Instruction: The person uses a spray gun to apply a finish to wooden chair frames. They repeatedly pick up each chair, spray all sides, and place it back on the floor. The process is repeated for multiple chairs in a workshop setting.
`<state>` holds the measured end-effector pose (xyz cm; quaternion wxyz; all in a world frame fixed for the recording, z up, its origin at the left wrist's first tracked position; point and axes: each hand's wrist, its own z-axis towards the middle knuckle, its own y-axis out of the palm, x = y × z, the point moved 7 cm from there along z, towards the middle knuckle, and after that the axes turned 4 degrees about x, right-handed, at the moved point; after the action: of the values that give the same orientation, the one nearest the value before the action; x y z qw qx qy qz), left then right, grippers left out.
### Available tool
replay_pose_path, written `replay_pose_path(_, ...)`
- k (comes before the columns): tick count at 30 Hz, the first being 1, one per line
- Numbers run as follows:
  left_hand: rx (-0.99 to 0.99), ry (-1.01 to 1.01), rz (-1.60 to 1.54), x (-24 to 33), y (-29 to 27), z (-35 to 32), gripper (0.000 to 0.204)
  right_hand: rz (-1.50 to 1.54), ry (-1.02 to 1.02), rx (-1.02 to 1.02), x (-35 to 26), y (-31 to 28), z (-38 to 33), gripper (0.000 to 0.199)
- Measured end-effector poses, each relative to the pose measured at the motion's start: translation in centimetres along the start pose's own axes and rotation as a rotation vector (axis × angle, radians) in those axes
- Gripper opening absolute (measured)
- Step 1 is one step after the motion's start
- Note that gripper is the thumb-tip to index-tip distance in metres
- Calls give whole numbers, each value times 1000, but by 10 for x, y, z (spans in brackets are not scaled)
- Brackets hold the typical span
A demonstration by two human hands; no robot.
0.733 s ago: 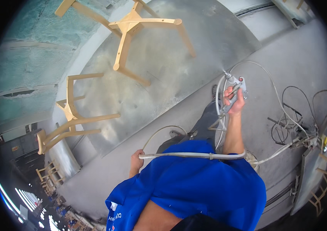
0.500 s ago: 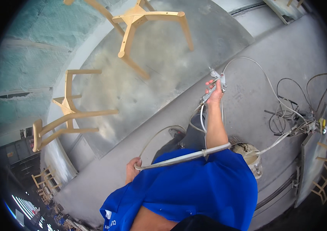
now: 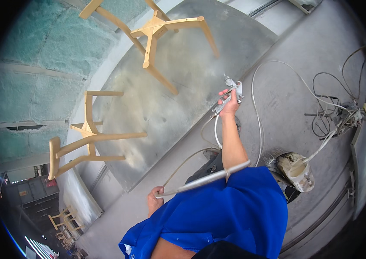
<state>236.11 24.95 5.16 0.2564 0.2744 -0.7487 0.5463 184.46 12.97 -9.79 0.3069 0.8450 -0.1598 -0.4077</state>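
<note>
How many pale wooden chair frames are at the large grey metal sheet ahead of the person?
2. One pale wooden chair frame is near the picture's top; the other chair frame is lower left, by the grey metal sheet. More may lie beyond the top edge.

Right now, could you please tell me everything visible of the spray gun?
The spray gun is silvery and looks metallic, with a narrow nozzle pointing away from the person. The right hand grips its handle, partly hiding it. A white hose leaves its lower end. In view, the spray gun overlaps the edge of the grey board.
</note>
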Motion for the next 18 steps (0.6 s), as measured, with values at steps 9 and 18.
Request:
replay_pose_path(9,-18,37,40,-38,3,-1,24,-105,-31,-179,-49,63,7,27)
replay_pose_path(18,18,53,46,-6,13,6,27,-245,18,-189,-61,94,3,24)
